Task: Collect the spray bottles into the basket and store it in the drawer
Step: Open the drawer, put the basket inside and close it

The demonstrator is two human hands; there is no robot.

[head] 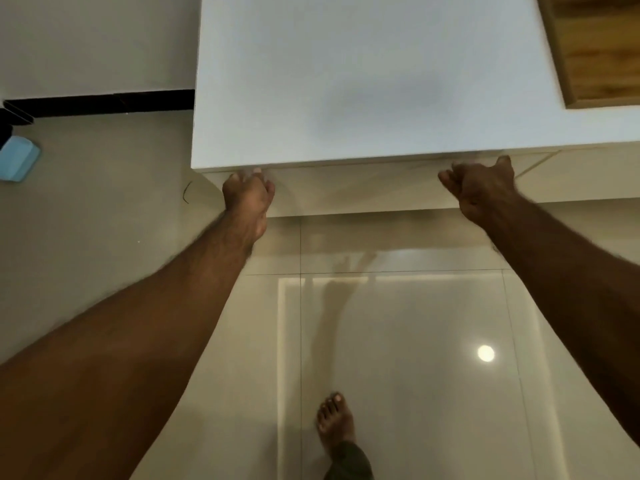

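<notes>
No basket or spray bottle is in view. A white cabinet top (363,81) fills the upper middle, and the pale drawer front (363,190) shows as a strip just under its front edge. My left hand (247,199) is at the strip's left end, with its fingers curled up into the gap below the top's edge. My right hand (481,188) is at the right end, fingers curled into a loose fist with nothing in it and the thumb touching the edge of the top. The inside of the drawer is hidden.
A wooden box or shelf (599,50) sits at the cabinet's back right. A light blue object (17,159) lies on the floor at far left by a black skirting strip (104,102). Glossy floor tiles (398,341) spread below, with my bare foot (334,424) on them.
</notes>
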